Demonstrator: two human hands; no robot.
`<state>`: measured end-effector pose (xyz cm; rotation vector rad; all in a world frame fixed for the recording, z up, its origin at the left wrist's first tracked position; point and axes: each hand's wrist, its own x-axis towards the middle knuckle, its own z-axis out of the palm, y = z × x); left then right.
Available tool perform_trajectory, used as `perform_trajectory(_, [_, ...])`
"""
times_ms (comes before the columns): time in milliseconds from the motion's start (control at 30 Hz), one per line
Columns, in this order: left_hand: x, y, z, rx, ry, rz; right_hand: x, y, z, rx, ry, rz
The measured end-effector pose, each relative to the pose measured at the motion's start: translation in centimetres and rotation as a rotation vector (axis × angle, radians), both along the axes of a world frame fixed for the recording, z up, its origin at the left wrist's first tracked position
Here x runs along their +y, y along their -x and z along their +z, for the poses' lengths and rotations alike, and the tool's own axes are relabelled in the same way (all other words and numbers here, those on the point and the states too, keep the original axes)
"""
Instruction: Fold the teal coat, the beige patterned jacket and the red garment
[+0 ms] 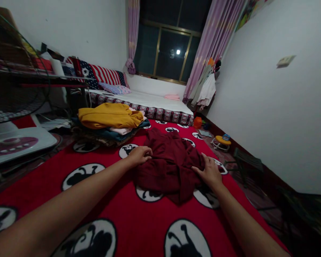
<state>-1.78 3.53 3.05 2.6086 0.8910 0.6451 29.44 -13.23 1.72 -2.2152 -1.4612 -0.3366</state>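
Here, left hand (139, 155) pinching maroon garment (169, 164) edge, right hand (209, 172) flat, released; soft, limp, light — take by hems.

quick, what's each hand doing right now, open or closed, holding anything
Left hand: fingers curled closed, gripping the left edge of the dark red garment.
Right hand: open, resting flat on the garment's right side, not gripping it.

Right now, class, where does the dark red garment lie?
In the head view the dark red garment lies crumpled on the red blanket, centre frame, between the left hand and right hand, just in front of the clothes pile.
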Motion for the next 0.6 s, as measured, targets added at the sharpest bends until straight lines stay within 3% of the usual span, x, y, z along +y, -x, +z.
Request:
perform_trajectory(100, [-0.5, 2.5, 1.1, -0.274, 0.084, 0.090, 0.9, -2.2, 1.2, 0.110, -0.098, 0.083])
perform_trajectory(200, [0.3, 7.9, 1.9, -0.529, 0.176, 0.360, 0.4, -5.4, 2.5, 0.263, -0.267, 0.005])
perform_trajectory(300, [0.8, 13.8, 2.3, -0.461, 0.177, 0.643, -1.4, -7.3, 3.1, 0.196, -0.165, -0.071])
perform_trajectory(400, [-0.7, 16.6, 2.9, -0.287, -0.057, 0.748, -3.3, -5.8, 3.3, -0.062, -0.105, -0.071])
perform_trajectory(467, [-2.9, 15.8, 3.4, -0.269, -0.265, 0.635, -4.2, -3.0, 3.4, -0.130, -0.143, 0.082])
perform_trajectory(500, [-4.2, 14.7, 3.5, -0.269, -0.310, 0.506, -4.5, -1.3, 3.5, -0.106, -0.108, 0.223])
perform_trajectory(600, [-7.9, 9.9, 3.4, -0.127, -0.246, 0.001, -4.9, 3.2, 3.9, 0.049, 0.219, 0.663])
